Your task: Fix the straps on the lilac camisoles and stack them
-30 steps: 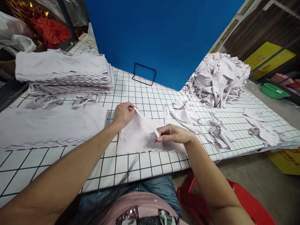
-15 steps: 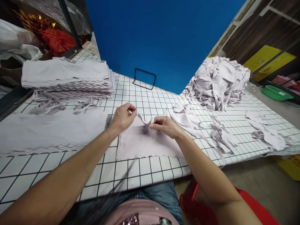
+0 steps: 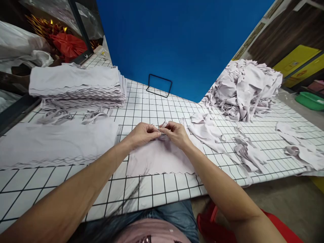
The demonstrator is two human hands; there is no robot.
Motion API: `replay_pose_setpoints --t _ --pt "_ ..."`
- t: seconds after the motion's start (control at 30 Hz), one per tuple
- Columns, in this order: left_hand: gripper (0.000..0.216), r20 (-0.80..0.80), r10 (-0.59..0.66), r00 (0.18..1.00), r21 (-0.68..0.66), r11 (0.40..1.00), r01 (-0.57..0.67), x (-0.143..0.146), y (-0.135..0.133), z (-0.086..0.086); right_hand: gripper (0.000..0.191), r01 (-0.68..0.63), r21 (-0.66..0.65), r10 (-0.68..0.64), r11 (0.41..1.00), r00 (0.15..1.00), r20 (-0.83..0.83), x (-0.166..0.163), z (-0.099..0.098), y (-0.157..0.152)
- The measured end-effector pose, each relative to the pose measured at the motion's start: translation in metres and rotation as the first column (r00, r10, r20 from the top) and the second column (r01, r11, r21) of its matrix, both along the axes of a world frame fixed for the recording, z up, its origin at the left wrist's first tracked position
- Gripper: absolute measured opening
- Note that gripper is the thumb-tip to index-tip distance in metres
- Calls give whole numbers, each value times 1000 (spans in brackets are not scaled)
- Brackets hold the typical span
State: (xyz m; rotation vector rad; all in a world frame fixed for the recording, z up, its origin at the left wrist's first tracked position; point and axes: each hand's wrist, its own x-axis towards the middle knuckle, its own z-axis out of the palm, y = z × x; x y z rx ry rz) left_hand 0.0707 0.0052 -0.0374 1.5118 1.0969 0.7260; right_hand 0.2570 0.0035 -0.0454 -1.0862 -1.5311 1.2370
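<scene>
A pale pinkish-grey fabric piece [image 3: 159,160] lies flat on the table in front of me. At its far edge, my left hand [image 3: 144,135] is closed in a pinch on the cloth. My right hand [image 3: 176,134] pinches the same edge, its fingertips meeting the left ones. A small light bit of the fabric pokes up above the right fingers. The exact spot under the fingertips is hidden. Just left lies a layered stack of similar fabric [image 3: 58,143], with thin fabric strips [image 3: 57,116] behind it.
A taller folded fabric stack [image 3: 76,82] stands back left. Loose cloth pieces [image 3: 207,130] lie right of my hands, and a big crumpled fabric heap [image 3: 249,89] sits at back right. A blue panel [image 3: 182,44] rises behind, with a black wire frame [image 3: 159,86] against it.
Both hands have come together: the left moved right and a little nearer me, closing the gap to the right. The fabric edge between them is bunched. The camera view shifted slightly.
</scene>
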Motion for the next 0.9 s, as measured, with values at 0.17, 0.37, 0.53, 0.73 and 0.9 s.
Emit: replay_pose_setpoints --t 0.17,0.37,0.53,0.73,0.9 --pt "14 19 39 999 26 999 -39 0 1 0 25 -49 53 45 997 996 81 1 4 -1" --pt "16 -283 52 958 245 969 19 -2 -2 7 20 143 424 -311 894 881 358 12 20 -6" --pt "16 -422 47 905 318 943 99 -1 -8 14 24 -257 405 -11 878 834 552 6 24 -12" --pt "17 -437 28 899 349 927 141 -2 -8 15 11 -262 315 35 912 816 577 6 15 -12" --pt "5 -474 15 880 369 911 183 -4 -8 9 9 -287 295 62 912 804 592 10 12 -14"
